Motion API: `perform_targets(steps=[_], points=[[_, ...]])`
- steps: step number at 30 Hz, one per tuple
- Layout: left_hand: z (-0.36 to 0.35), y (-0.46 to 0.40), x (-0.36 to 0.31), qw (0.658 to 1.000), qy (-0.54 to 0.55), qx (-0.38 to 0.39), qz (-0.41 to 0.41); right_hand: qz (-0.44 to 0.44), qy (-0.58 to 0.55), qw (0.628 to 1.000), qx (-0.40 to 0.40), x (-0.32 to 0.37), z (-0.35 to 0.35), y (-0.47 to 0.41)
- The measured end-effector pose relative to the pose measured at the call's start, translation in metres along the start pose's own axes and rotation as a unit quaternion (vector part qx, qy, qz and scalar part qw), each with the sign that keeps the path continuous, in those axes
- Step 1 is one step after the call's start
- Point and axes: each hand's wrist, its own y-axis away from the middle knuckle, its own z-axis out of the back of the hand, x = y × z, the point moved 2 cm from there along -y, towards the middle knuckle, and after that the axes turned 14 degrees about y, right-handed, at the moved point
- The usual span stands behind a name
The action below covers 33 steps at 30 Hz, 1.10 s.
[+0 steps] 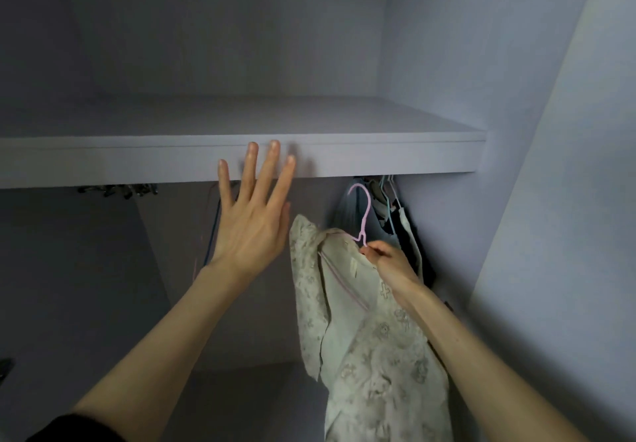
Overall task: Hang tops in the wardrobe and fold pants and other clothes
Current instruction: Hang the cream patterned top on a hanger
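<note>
Fingers of the right hand point(389, 261) pinch the neck of a thin pink wire hanger point(362, 224) carrying a cream embroidered lace top point(371, 331), which hangs low in the wardrobe's right part. Beside it the left hand point(253, 214) is raised with fingers spread. Beyond, the hanger's hook reaches just under the pale grey wardrobe shelf point(378, 159), near dark hung garments point(399, 221).

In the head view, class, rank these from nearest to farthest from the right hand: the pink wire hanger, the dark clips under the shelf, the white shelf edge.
1. Pink wire hanger: pinched by the right hand.
2. White shelf edge: above.
3. Dark clips: far left, under the shelf.
</note>
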Motion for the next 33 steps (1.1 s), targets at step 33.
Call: perform_targets(steps=[33], points=[[-0.024,-0.022,0.029,0.988,-0.155,0.004,0.013,-0.101,-0.127,0.982,-0.1,0.036,0.01,-0.178]])
